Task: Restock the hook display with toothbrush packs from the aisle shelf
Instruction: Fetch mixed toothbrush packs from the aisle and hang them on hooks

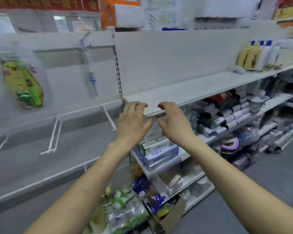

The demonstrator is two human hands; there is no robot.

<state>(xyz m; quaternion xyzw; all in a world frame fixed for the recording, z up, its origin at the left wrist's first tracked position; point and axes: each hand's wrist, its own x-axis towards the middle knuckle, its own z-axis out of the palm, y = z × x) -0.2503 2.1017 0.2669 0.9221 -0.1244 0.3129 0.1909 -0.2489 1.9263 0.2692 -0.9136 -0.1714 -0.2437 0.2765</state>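
Upper shelf board (pixel 193 92): open surface from slotted upright (pixel 119 73) to far-right bottles (pixel 250 56). Left bay: wire hooks (pixel 54 134) project forward; a yellow pack (pixel 22 83) hangs above.

Smooth matt white metal shelf (pixel 193 88), wire hooks (pixel 109 118), glossy plastic bags (pixel 125 211).

Wire hooks (pixel 109 117) left of the shelf (pixel 193 90); boxes (pixel 161 152), seemingly tissues, below it.

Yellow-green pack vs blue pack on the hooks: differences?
The yellow-green pack is broad and hangs tilted; the blue pack is slim and hangs nearly straight. The yellow-green pack sits far left, the blue pack nearer the upright. Both hang on the hook display.
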